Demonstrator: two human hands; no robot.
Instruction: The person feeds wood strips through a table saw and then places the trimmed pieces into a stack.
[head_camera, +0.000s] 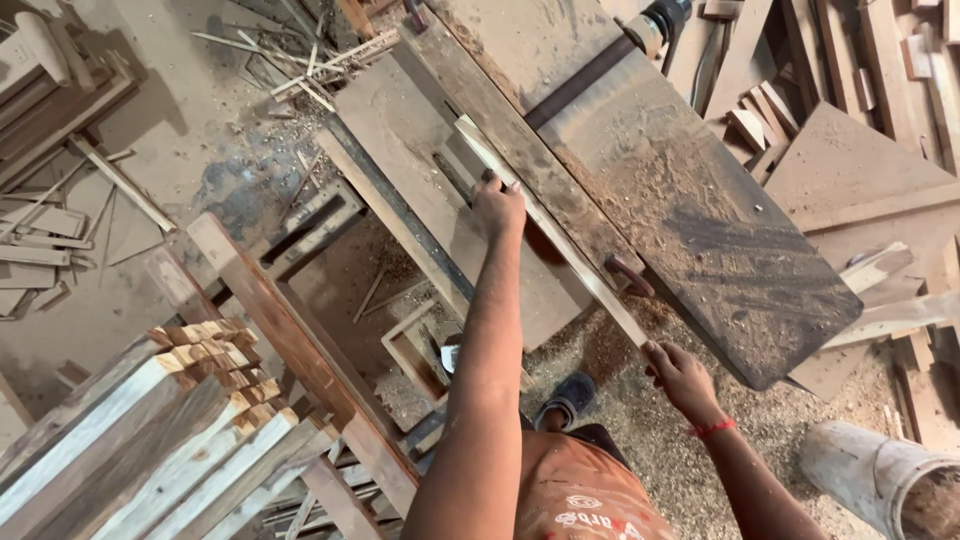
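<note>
A long pale wooden strip (560, 235) lies along the fence (520, 150) of a dusty saw table (690, 200). My left hand (497, 205) presses on the strip near its far end, fingers curled over it beside the slot in the table. At the table's near edge my right hand (678, 378), with a red thread at the wrist, grips the strip's near end.
A stack of cut wooden strips (150, 440) stands at the lower left. Wooden frames (290, 330), offcuts and sawdust cover the floor. Boards (860, 180) lie at the right, a grey cylinder (880, 475) at the lower right. My sandalled foot (567, 398) stands under the table.
</note>
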